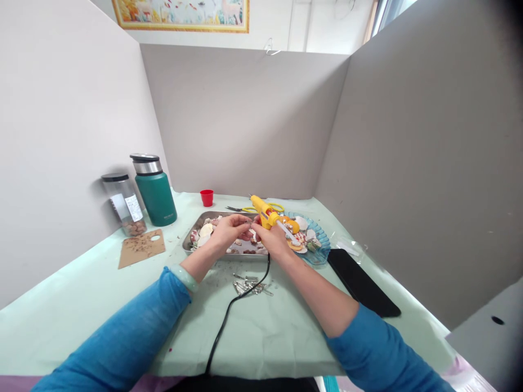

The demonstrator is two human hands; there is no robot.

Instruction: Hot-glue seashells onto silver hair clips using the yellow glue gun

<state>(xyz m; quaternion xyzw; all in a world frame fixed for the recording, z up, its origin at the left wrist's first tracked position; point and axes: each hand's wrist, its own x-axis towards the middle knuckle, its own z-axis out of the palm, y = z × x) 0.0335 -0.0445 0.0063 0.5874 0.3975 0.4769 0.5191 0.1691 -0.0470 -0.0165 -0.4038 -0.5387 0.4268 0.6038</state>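
My left hand (233, 231) is closed in a pinch above the metal tray (206, 256); whatever small thing sits at its fingertips I cannot make out. My right hand (272, 239) is closed round a yellow hot glue gun (261, 207), its nozzle tilted up and to the left. A pale glue stick (288, 232) sticks out of the gun's back end. The fingertips of both hands meet over the tray. Shells (206, 230) lie in the tray, partly hidden by my hands. More shells (302, 223) fill a blue plate (324, 245) beside my right hand.
A black cord (229, 313) crosses the front cloth past several safety pins (249, 285). Left stand a green bottle (155, 196), a clear jar (125, 204) and a brown board (141, 250). A red cup (207, 198) and scissors (241, 209) lie behind; a black slab (363, 283) lies right. Grey panels (245, 120) surround the table.
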